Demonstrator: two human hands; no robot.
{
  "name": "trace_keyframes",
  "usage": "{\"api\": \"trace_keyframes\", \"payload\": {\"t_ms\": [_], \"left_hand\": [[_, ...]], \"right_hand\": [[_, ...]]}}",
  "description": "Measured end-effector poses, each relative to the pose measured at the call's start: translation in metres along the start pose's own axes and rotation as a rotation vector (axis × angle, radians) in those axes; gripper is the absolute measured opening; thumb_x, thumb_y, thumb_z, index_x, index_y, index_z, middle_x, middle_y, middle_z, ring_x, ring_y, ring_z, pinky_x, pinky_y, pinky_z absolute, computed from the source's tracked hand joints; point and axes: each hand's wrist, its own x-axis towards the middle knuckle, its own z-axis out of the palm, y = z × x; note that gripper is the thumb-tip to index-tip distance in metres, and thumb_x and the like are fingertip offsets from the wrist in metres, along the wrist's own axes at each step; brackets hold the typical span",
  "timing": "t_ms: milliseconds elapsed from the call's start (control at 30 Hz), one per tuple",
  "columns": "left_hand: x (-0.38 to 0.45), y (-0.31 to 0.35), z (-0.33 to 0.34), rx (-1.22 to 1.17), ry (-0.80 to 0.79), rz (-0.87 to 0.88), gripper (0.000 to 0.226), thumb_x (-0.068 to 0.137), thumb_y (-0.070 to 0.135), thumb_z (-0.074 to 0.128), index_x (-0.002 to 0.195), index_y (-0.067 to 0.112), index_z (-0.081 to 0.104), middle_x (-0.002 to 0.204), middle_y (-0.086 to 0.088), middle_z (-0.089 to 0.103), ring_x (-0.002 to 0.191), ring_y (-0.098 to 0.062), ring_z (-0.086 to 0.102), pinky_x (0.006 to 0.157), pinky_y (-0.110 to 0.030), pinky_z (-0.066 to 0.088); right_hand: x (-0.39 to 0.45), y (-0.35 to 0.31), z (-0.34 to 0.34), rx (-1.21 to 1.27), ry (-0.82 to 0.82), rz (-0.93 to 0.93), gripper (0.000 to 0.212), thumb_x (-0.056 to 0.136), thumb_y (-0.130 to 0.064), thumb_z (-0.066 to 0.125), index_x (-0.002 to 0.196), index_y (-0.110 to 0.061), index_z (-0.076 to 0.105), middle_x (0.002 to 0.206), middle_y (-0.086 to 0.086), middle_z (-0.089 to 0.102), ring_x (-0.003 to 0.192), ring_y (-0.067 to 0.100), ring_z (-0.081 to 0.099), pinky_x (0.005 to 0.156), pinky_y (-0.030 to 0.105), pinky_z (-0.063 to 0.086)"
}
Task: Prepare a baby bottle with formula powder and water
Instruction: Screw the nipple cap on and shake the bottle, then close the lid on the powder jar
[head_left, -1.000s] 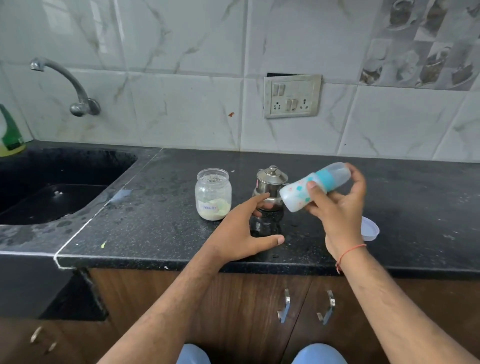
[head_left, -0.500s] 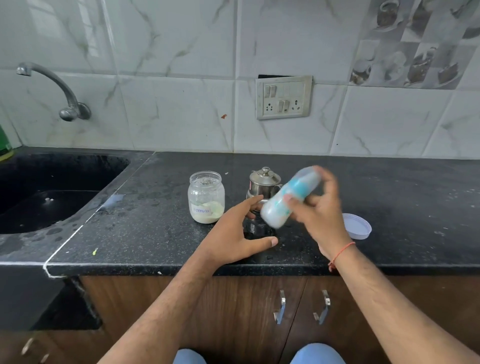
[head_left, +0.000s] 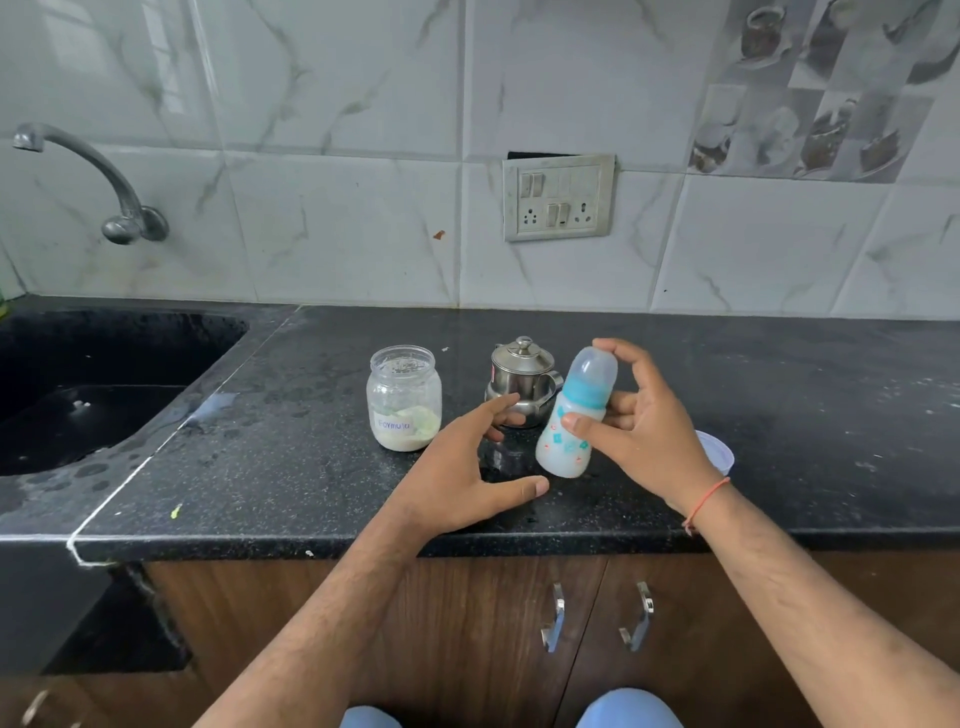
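Observation:
My right hand (head_left: 644, 426) grips a baby bottle (head_left: 569, 431) with a blue collar and clear cap, almost upright and leaning slightly right, just above the black counter (head_left: 311, 467); milky liquid fills its lower part. My left hand (head_left: 462, 467) rests open on the counter to the bottle's left, fingers spread, empty. Behind it stands a small steel pot (head_left: 522, 374) with its lid on. Left of the pot is an uncapped clear jar (head_left: 404, 397) labelled formula, with pale powder at the bottom.
A white round lid (head_left: 719, 449) lies on the counter, partly hidden behind my right wrist. A black sink (head_left: 104, 389) with a metal tap (head_left: 104, 182) is at the left. A switch and socket plate (head_left: 558, 197) sits on the tiled wall. Cabinet doors (head_left: 597, 618) are below the counter edge.
My right hand has swung the bottle from lying tilted with its cap pointing right to nearly upright, and lowered it toward the counter. My left hand has stayed in place.

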Motion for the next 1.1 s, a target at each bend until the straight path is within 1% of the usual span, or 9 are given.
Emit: {"api": "trace_keyframes", "payload": {"t_ms": [100, 233, 300, 400, 533, 633, 900, 1000, 1100], "left_hand": [[-0.001, 0.001, 0.0, 0.013, -0.003, 0.002, 0.104, 0.08, 0.059, 0.092, 0.167, 0.036, 0.041, 0.145, 0.029, 0.062, 0.128, 0.004, 0.059, 0.104, -0.028, 0.055], [-0.001, 0.002, -0.001, 0.01, -0.006, 0.002, 0.107, 0.076, 0.068, 0.087, 0.167, 0.037, 0.04, 0.145, 0.03, 0.062, 0.128, 0.003, 0.06, 0.103, -0.03, 0.055], [-0.002, 0.003, -0.001, 0.005, -0.005, -0.001, 0.107, 0.076, 0.069, 0.087, 0.167, 0.037, 0.04, 0.145, 0.03, 0.062, 0.129, 0.002, 0.06, 0.103, -0.03, 0.056], [-0.002, 0.001, 0.0, 0.006, -0.004, 0.005, 0.105, 0.078, 0.065, 0.089, 0.167, 0.037, 0.04, 0.146, 0.03, 0.061, 0.13, 0.0, 0.06, 0.101, -0.029, 0.056], [-0.003, 0.002, 0.0, 0.007, 0.001, 0.014, 0.103, 0.081, 0.059, 0.092, 0.167, 0.036, 0.041, 0.146, 0.03, 0.061, 0.132, -0.002, 0.06, 0.099, -0.025, 0.054], [-0.003, 0.001, 0.0, 0.007, 0.01, 0.024, 0.102, 0.081, 0.057, 0.092, 0.167, 0.035, 0.041, 0.146, 0.03, 0.062, 0.132, -0.003, 0.06, 0.097, -0.021, 0.051], [-0.002, 0.003, -0.001, 0.005, 0.006, 0.009, 0.102, 0.082, 0.054, 0.093, 0.167, 0.036, 0.04, 0.146, 0.031, 0.061, 0.132, 0.0, 0.058, 0.097, -0.026, 0.054], [-0.003, 0.005, 0.0, 0.011, 0.015, 0.004, 0.099, 0.083, 0.051, 0.094, 0.166, 0.037, 0.042, 0.145, 0.032, 0.062, 0.132, -0.002, 0.059, 0.096, -0.025, 0.053], [-0.005, 0.008, 0.0, 0.006, 0.066, 0.034, 0.089, 0.086, 0.043, 0.094, 0.162, 0.038, 0.048, 0.14, 0.031, 0.067, 0.129, -0.006, 0.063, 0.095, -0.023, 0.052]], "right_hand": [[0.005, 0.002, -0.014, -0.123, -0.024, 0.016, 0.081, 0.084, -0.014, 0.089, 0.142, -0.05, 0.045, 0.104, -0.007, 0.082, 0.092, 0.009, 0.081, 0.093, 0.037, 0.063], [0.021, 0.013, -0.032, -0.213, -0.019, 0.025, 0.084, 0.085, -0.013, 0.088, 0.141, -0.056, 0.042, 0.108, -0.005, 0.081, 0.092, 0.011, 0.08, 0.096, 0.044, 0.062], [0.03, 0.021, -0.039, -0.209, -0.003, 0.038, 0.082, 0.086, -0.011, 0.086, 0.139, -0.056, 0.042, 0.108, -0.003, 0.081, 0.094, 0.013, 0.08, 0.098, 0.048, 0.061], [0.045, 0.034, -0.046, -0.217, 0.015, 0.07, 0.08, 0.085, -0.011, 0.086, 0.137, -0.053, 0.042, 0.107, -0.003, 0.081, 0.095, 0.016, 0.08, 0.101, 0.052, 0.059], [0.06, 0.047, -0.045, -0.256, 0.024, 0.081, 0.078, 0.084, -0.014, 0.087, 0.136, -0.051, 0.041, 0.107, -0.004, 0.08, 0.094, 0.016, 0.08, 0.099, 0.052, 0.06], [0.07, 0.053, -0.042, -0.301, 0.014, 0.064, 0.079, 0.084, -0.018, 0.087, 0.137, -0.052, 0.039, 0.109, -0.001, 0.08, 0.093, 0.017, 0.079, 0.096, 0.049, 0.061], [0.088, 0.06, -0.042, -0.389, -0.032, 0.06, 0.085, 0.083, -0.02, 0.088, 0.14, -0.052, 0.034, 0.11, 0.0, 0.079, 0.091, 0.017, 0.078, 0.085, 0.038, 0.059], [0.088, 0.062, -0.042, -0.398, -0.038, 0.062, 0.088, 0.082, -0.021, 0.088, 0.141, -0.053, 0.032, 0.114, 0.0, 0.079, 0.094, 0.017, 0.079, 0.088, 0.04, 0.06], [0.086, 0.056, -0.044, -0.433, -0.058, 0.066, 0.09, 0.083, -0.027, 0.088, 0.144, -0.055, 0.028, 0.122, 0.001, 0.077, 0.098, 0.017, 0.078, 0.095, 0.044, 0.061]]}}
